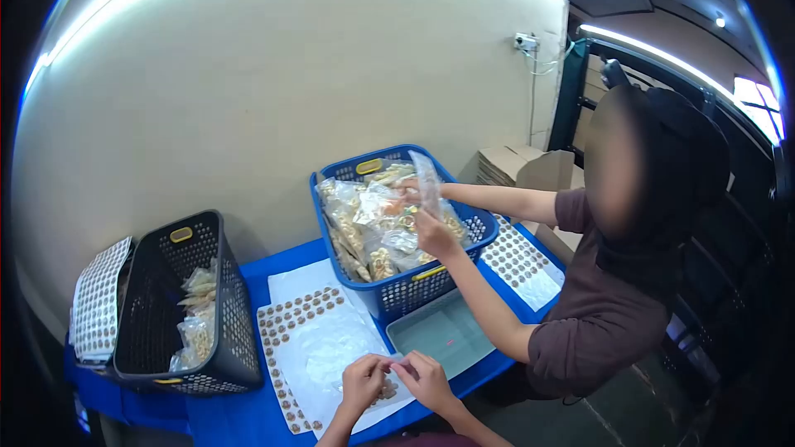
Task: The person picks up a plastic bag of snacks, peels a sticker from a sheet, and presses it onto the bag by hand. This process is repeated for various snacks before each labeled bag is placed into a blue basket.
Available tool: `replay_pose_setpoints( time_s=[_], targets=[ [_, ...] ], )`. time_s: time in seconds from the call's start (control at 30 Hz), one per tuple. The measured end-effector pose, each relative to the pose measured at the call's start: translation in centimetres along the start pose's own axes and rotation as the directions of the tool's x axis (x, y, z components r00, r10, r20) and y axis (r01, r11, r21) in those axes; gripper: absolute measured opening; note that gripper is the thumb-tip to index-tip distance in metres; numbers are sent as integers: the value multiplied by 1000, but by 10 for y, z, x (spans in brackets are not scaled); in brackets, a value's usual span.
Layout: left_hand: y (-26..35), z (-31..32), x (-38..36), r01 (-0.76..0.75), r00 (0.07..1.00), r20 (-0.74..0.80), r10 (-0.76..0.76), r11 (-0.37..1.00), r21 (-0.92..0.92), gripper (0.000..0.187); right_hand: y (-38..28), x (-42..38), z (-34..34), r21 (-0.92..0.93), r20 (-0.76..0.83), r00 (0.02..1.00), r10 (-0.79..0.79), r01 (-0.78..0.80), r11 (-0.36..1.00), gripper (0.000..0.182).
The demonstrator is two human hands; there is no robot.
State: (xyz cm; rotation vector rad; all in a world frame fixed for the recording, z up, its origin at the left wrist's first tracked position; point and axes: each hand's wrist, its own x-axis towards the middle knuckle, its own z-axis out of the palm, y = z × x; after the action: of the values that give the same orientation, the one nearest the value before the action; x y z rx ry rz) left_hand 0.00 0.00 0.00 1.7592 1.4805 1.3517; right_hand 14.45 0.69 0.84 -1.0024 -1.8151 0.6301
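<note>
My left hand [364, 382] and my right hand [425, 378] are close together at the table's front edge, fingertips pinched. Between the fingertips is something small and pale that I cannot make out. Just beneath them lies a sheet of round brown stickers [286, 327], with several stickers along its left and upper sides and a bare white area [319, 356] in the middle. Brownish shapes show under my hands, partly hidden. To the right of the sheet, a grey-green tray [439, 339] sits near my right hand with a small reddish bit inside.
A blue basket [406, 294] full of clear snack bags [381, 223] stands behind the tray. A co-worker [613, 281] on the right reaches into it, holding a clear bag. Left stands a dark basket [236, 323] with several bags, beside more sticker sheets [99, 302]. Cardboard boxes [530, 167] stand behind.
</note>
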Motion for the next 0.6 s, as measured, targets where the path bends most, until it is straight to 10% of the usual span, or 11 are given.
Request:
replay_pose_setpoints(
  time_s=[0.33,0.43,0.53,0.6],
  targets=[
    [-19,-119,-16,78,821,-571,29,984,162,18,-53,15,77,274,294,947,-127,43,961,14],
    [-34,-156,-19,6,570,-759,-314,926,-378,24,-44,0,83,392,462,885,-57,-145,909,14],
    [-35,-171,-30,77,665,-708,-238,965,-253,27,-30,-7,86,429,387,922,-15,-165,888,13],
    [-49,-151,-36,241,750,-443,-491,826,-509,26,-42,-1,75,408,407,910,81,-260,875,23]
  ],
)
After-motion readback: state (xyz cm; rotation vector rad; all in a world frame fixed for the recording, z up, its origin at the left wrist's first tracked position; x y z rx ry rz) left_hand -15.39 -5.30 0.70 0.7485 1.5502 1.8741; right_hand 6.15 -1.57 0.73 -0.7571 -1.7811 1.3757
